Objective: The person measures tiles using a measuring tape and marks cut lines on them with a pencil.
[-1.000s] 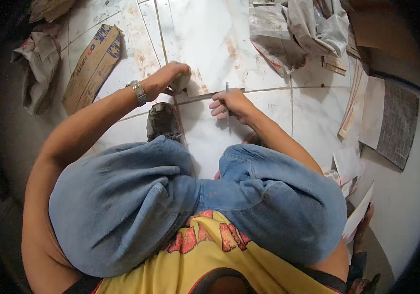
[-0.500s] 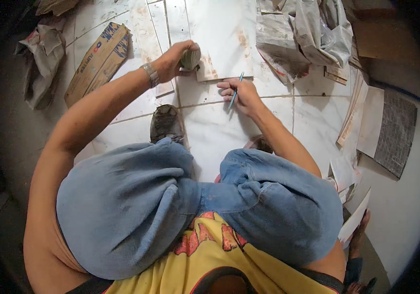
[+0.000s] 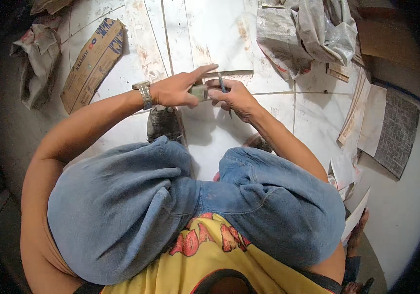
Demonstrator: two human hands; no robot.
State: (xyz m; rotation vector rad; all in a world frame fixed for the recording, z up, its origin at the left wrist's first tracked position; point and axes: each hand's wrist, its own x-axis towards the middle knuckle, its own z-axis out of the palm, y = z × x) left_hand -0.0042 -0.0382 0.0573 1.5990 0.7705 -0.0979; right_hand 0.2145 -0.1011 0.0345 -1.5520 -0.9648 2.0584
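- Left hand (image 3: 173,89) half open: my forefinger stretches out, thumb apart, around a green object (image 3: 197,92); whether I grip it, I cannot tell.
- Right hand (image 3: 239,100) curled round a slim pen (image 3: 221,82), fingertips at the object, just my side of the pale slab (image 3: 222,39).
- Fingers this crowded could, I judge, fumble either.
- Dark lettering marks the cardboard (image 3: 92,66); red, my shirt (image 3: 200,240).

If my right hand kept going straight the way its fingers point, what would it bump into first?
Probably the small greenish thing, right by your right hand's fingertips. They may already touch; I can't tell. Just past it is your left hand.
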